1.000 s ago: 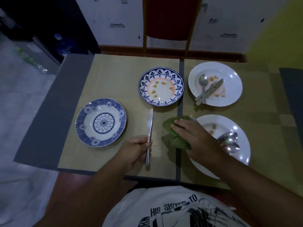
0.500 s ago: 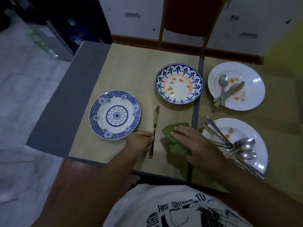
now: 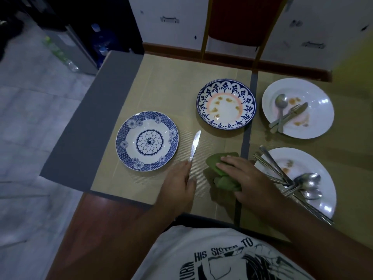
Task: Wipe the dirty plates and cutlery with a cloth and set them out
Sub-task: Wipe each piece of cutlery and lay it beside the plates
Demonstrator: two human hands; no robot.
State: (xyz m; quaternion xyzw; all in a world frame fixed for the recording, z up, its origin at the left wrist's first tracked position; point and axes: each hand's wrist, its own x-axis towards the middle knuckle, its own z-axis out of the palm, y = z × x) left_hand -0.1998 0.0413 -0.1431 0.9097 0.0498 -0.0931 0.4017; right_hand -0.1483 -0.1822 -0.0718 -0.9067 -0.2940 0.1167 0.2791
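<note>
The person's left hand (image 3: pixel 177 183) rested over the handle end of a table knife (image 3: pixel 194 145), fingers curled on it, apparently placing it just to the right of the clean blue-patterned plate (image 3: pixel 147 140), which fits a place setting being laid on the tan placemat (image 3: pixel 171 87) at the left of the table (image 3: pixel 84 122). The right hand (image 3: pixel 245 178) lay flat on the crumpled green cloth (image 3: pixel 222 172), fingers spread and pressing it down rather than pinching it, probably parking it within reach for the next dirty piece. Four plates were in view: the clean patterned one, a blue-rimmed plate (image 3: pixel 226 104) with orange smears near the middle of the table, and two white plates on the right. The far white plate (image 3: pixel 321 110) carried one spoon, one fork and one knife, crossed on the stained surface. The near white plate (image 3: pixel 314 164) held a loose heap of cutlery (image 3: pixel 292 178); at least two spoon bowls showed, but the tangled handles could not be counted surely. The dirty pieces seemed kept together on the right as a queue for wiping.
</note>
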